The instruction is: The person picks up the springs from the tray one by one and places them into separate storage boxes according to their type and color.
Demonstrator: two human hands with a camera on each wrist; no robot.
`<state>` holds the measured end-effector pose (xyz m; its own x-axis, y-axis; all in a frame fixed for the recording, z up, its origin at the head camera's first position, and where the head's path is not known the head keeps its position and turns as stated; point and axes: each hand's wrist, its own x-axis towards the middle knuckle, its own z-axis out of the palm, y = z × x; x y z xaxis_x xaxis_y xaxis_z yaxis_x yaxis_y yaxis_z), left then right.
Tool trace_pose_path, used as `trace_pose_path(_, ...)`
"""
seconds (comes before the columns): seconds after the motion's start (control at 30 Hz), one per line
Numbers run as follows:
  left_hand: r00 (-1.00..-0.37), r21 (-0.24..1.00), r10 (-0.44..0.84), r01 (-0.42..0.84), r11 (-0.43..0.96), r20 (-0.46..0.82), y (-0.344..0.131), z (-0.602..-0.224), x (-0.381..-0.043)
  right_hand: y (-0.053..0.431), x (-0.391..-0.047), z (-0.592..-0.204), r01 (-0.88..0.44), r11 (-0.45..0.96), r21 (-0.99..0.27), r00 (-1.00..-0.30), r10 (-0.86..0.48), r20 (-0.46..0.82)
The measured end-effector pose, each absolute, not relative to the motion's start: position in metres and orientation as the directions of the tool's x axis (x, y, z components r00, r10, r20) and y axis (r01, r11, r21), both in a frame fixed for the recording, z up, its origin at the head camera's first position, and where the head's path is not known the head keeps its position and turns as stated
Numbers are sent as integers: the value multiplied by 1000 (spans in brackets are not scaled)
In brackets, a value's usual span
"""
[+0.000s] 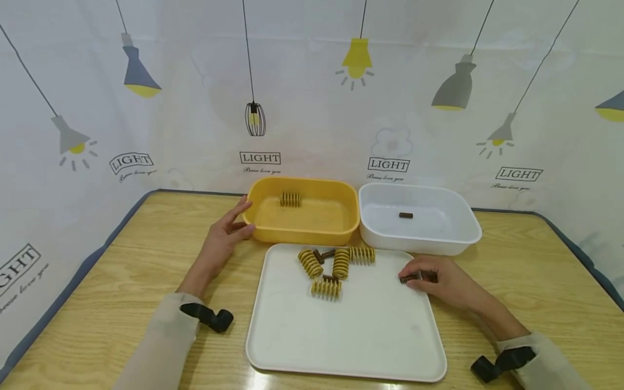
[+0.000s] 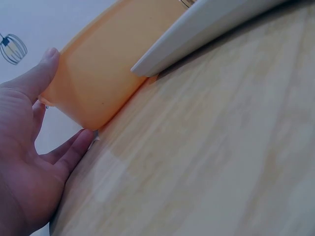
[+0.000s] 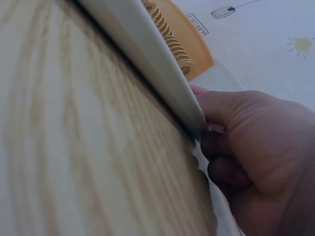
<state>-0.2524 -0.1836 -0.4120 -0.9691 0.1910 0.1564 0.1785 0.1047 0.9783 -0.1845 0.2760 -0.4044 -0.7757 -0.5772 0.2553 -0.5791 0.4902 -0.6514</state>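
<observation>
My right hand point(image 1: 446, 281) pinches a small dark brown coil spring point(image 1: 408, 278) at the right edge of the white tray point(image 1: 341, 341). In the right wrist view that spring is hidden by the tray's edge and the fingers. At the far left, my left hand point(image 1: 221, 241) touches the left end of the yellow bin point(image 1: 302, 237) with spread fingers, its thumb against the bin's wall in the left wrist view. Inside this bin lies one large yellow spring point(image 1: 290, 200). The white bin point(image 1: 414, 242) holds one small dark spring point(image 1: 405, 215).
Several large yellow springs point(image 1: 326, 290) lie in a cluster near the tray's back edge, with small dark springs point(image 1: 328, 253) among them. Both bins stand side by side behind the tray on the wooden table point(image 1: 146, 238). A printed curtain point(image 1: 312, 108) hangs at the back.
</observation>
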Motion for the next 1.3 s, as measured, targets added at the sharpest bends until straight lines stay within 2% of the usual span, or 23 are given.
trace_pose_path(0.27, -968, 972, 179, 199, 125, 175, -188, -426, -262, 292, -197, -423, -523, 547, -654, -822, -526, 217)
trace_pose_path(0.43, -969, 976, 182, 189, 112, 167, -185, -411, -252, 295, -198, -422, -497, 547, -674, -839, -502, 211)
trace_pose_path(0.8, -970, 979, 182, 177, 97, 158, -182, -404, -245, 297, -195, -408, -527, 531, -663, -828, -496, 261)
trace_pose_path(1.1, -971, 979, 180, 177, 104, 156, -184, -406, -244, 295, -204, -391, -605, 480, -635, -775, -537, 333)
trace_pose_path(1.3, -970, 978, 180, 183, 100, 163, -181, -407, -247, 294, -209, -383, -612, 496, -616, -780, -506, 368)
